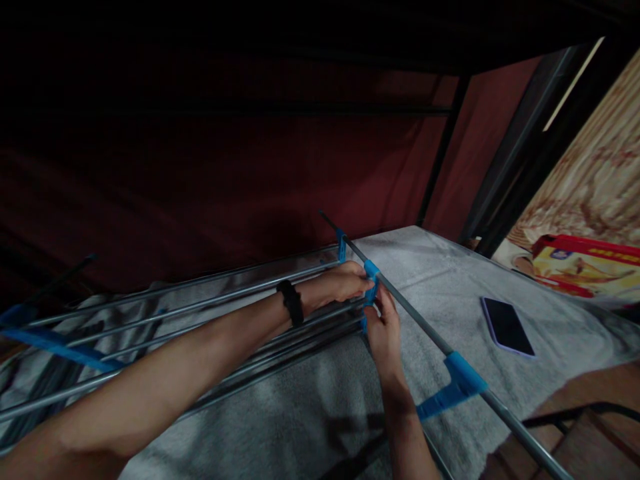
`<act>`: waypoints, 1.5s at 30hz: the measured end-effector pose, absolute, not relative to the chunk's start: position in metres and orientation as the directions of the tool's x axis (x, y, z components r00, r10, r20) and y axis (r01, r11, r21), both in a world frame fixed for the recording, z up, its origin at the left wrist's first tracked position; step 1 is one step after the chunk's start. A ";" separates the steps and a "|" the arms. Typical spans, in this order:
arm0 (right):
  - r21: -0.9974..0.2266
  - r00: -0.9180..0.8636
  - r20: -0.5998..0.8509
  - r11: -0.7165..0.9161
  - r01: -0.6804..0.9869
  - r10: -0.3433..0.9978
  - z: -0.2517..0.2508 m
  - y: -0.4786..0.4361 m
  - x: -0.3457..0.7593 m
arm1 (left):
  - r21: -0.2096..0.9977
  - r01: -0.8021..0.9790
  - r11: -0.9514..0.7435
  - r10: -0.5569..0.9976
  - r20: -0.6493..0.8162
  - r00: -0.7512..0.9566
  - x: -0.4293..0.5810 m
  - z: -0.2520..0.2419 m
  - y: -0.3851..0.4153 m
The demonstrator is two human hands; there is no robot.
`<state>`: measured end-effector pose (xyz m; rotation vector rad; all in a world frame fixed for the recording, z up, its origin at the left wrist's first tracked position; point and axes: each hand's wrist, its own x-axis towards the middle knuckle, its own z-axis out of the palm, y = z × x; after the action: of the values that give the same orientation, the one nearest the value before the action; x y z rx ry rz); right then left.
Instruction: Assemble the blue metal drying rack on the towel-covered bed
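My left hand [347, 281], with a black band on its wrist, reaches across to a blue plastic connector [371, 269] and closes its fingers around its left side. From below, my right hand [384, 328] pinches the lower part of that same connector, which the fingers partly hide. The connector sits on a long grey metal tube [417, 319] that runs diagonally. Two more blue brackets are on this tube, one farther back [341, 245] and one nearer [463, 380]. Several thinner metal rods [210, 298] stretch left from the connectors to a blue crosspiece [60, 343].
A grey blanket [430, 263] covers the bed surface below the frame. A phone [507, 327] lies on it at the right. Beyond the blanket's edge are a red and yellow box [587, 267] and a patterned curtain [590, 160]. Dark bed posts [445, 150] stand before a red cloth wall.
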<state>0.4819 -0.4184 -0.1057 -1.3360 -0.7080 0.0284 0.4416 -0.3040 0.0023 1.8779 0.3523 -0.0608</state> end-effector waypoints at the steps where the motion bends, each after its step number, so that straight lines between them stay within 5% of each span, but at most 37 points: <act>1: -0.894 0.797 0.445 0.257 0.367 0.409 -0.106 -0.418 0.482 | 0.907 0.285 -0.311 0.231 -0.219 0.948 0.443 0.002 -0.305; 10: -0.904 0.817 0.423 0.238 0.354 0.392 -0.108 -0.414 0.480 | 0.814 0.285 -0.507 0.316 -0.133 0.940 0.453 -0.005 -0.308; 18: -0.910 0.828 0.410 0.233 0.344 0.382 -0.114 -0.410 0.482 | 0.788 0.155 -0.596 0.164 -0.069 0.984 0.439 0.019 -0.277; 23: -0.912 0.829 0.407 0.220 0.347 0.383 -0.118 -0.410 0.484 | 0.517 0.342 -0.785 0.494 0.189 0.849 0.445 0.013 -0.220; 29: -0.925 0.838 0.377 0.202 0.321 0.393 -0.117 -0.412 0.483 | 0.364 0.331 -0.871 0.409 0.164 0.898 0.455 -0.015 -0.206; 37: -0.920 0.832 0.388 0.218 0.325 0.397 -0.116 -0.412 0.483 | 0.434 0.293 -0.852 0.418 0.229 0.879 0.479 -0.021 -0.192; 45: -0.921 0.825 0.385 0.224 0.318 0.414 -0.113 -0.411 0.481 | 0.556 0.317 -0.768 0.463 0.141 0.875 0.481 -0.018 -0.193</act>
<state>0.4810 -0.4115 -0.1125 -1.3719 -0.6493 0.0738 0.4812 -0.1930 -0.0175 2.5099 0.5652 0.3672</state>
